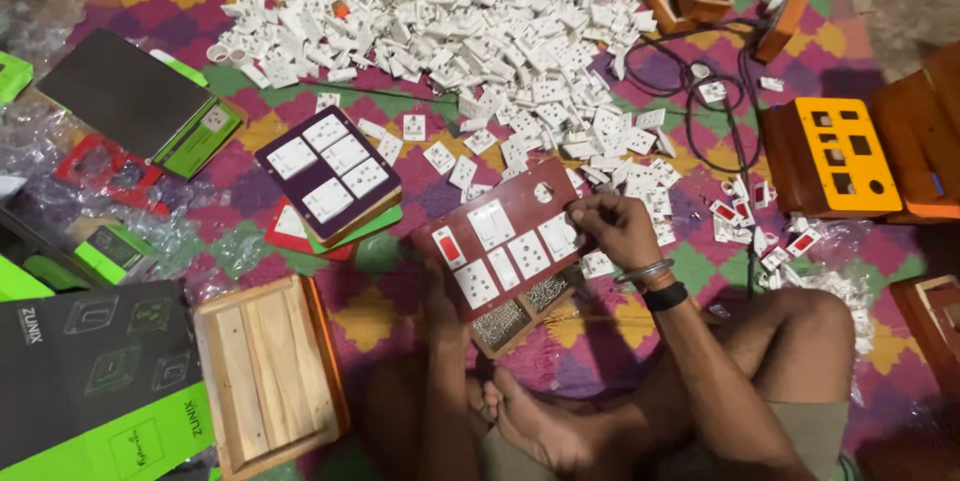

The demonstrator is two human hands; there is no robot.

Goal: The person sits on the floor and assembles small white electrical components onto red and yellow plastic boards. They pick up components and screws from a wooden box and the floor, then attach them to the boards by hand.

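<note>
The dark red switch plate lies tilted at the centre of the frame, just above the person's crossed legs, its long axis running from lower left up to upper right. It is a flat rectangular board with several white switch and socket modules set into it, one red rocker near its left end and a round hole near its upper right corner. It rests partly over a small wooden tray of tiny metal screws that shows at its lower edge.

The right hand sits at the plate's right end, touching the upper right edge, so the plate stretches away from it down and to the left. Its fingers are curled in and pinched close together over something small at the plate's edge; what they grip I cannot tell. The left hand is at the lower left side of the plate, mostly hidden beneath it, seemingly propping it from below; how far it is open cannot be seen.

A large heap of white socket modules fills the upper middle of the frame. A dark purple plate with white modules lies left of centre, an empty wooden box at lower left, and an orange faced box at the right
</note>
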